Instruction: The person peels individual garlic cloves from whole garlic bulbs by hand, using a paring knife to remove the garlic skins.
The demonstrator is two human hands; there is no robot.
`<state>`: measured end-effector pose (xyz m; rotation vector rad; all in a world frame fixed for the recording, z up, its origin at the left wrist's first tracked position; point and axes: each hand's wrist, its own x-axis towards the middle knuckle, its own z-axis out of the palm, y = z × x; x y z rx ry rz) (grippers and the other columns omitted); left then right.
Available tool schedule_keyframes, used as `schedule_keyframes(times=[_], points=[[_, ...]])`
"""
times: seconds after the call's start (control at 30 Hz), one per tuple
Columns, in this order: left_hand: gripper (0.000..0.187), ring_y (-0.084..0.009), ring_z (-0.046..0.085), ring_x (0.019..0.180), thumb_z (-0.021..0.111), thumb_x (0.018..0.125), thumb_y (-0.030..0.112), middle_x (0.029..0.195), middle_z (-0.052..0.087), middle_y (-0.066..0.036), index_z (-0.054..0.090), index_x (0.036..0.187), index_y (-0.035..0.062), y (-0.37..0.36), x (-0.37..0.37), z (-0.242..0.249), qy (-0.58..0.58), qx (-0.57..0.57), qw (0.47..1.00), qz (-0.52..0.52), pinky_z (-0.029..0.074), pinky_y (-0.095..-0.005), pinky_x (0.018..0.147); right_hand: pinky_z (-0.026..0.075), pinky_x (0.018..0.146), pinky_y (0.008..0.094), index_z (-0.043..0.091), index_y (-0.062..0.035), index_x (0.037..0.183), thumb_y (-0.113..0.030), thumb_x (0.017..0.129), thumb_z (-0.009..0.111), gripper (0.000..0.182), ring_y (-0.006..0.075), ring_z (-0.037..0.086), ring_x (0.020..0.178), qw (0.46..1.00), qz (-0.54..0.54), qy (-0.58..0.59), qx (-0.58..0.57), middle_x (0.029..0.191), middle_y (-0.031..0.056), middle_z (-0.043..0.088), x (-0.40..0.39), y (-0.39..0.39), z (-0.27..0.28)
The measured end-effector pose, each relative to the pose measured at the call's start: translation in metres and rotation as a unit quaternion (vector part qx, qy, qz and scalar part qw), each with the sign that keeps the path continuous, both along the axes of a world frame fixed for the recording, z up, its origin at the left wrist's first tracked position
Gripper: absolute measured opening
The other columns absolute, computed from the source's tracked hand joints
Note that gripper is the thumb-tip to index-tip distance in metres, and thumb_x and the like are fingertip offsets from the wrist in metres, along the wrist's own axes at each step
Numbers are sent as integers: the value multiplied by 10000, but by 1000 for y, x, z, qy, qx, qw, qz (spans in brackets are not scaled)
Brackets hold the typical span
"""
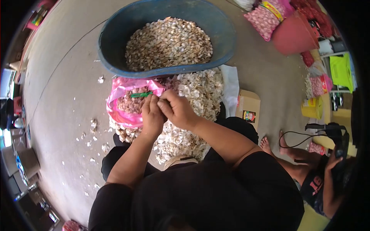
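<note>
My left hand (152, 117) and my right hand (178, 109) meet above the edge of an open pink bag (114, 109), fingertips pressed together. Whatever they hold is too small or hidden to make out. A green tool or strip (141, 94) shows at the fingertips of my left hand; whether it is held is unclear. Reddish bulbs (129, 104) lie inside the bag. White papery skins (200, 90) are heaped beside and below my hands. Beyond them stands a big blue tub (165, 71) with many loose cloves (169, 44) in it.
A cardboard piece (248, 107) lies right of the skins. Farther right are a red bucket (295, 34), pink net bags (264, 21), a yellow bucket (312, 107) and a seated person (318, 184). Skin scraps (105, 148) dot the floor at left.
</note>
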<state>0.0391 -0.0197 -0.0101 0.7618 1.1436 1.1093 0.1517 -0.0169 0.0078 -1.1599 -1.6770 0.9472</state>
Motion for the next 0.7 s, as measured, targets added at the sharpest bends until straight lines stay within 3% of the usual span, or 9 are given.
schedule_keyframes(times=[0.07,0.1,0.13,0.23,0.33,0.37,0.47,0.6,0.7], points=[[165,-107,481,630,348,883,154,721,491,-34,468,843,49,3,-2,-7,-107,-29,994,-7,420,-214,561,417,504,288,475,-35,844,-140,816,521,119,207,541,545,999,10,12,-29,658,118,530,0,2,-4],[158,-111,494,654,348,884,159,745,500,-44,456,884,42,3,-2,-5,-105,-46,993,-5,427,-211,568,408,501,270,470,-31,848,-135,821,520,119,156,514,533,999,12,27,-30,646,99,523,-1,3,-4],[203,-46,347,395,353,893,198,531,407,29,430,741,87,4,5,6,-86,-42,995,29,260,-191,337,402,496,254,465,-30,854,-129,823,520,118,118,499,538,999,21,32,-37,640,81,517,-1,4,-6],[199,-49,372,418,348,893,188,556,432,18,462,796,57,6,5,2,-68,-41,995,57,280,-187,349,390,506,213,454,-39,874,-135,838,510,117,62,464,563,994,47,67,-78,653,11,486,-2,6,-7],[203,-48,382,438,353,894,194,585,449,12,471,820,46,10,-9,12,-58,-92,994,-27,289,-181,362,383,515,196,442,-42,883,-139,838,515,129,48,443,575,981,86,106,-134,697,-3,476,0,11,-9],[202,-49,385,450,362,894,201,604,454,11,469,822,45,11,-12,13,-56,-91,994,-38,294,-182,370,363,505,182,428,-42,888,-128,830,529,145,30,414,582,987,95,56,-113,720,-6,457,1,11,-11],[262,-104,513,670,343,887,156,757,506,-46,410,1082,-6,9,-12,-8,-104,-75,992,-7,433,-202,581,347,489,177,419,-41,893,-116,823,538,157,21,390,574,990,101,35,-91,707,-10,434,-2,10,-7],[255,-123,534,735,350,886,138,823,539,-74,401,1085,-14,4,-8,-2,-102,-28,994,20,451,-221,625,338,475,169,418,-29,896,-84,821,525,142,10,404,567,974,117,144,-131,701,-19,428,-4,7,-4],[182,-49,410,533,375,889,177,631,464,9,474,804,50,1,-5,-4,-121,-12,992,46,333,-192,436,347,471,168,427,-21,898,-69,824,510,122,8,426,562,981,101,132,-101,692,-7,457,-6,6,1]])
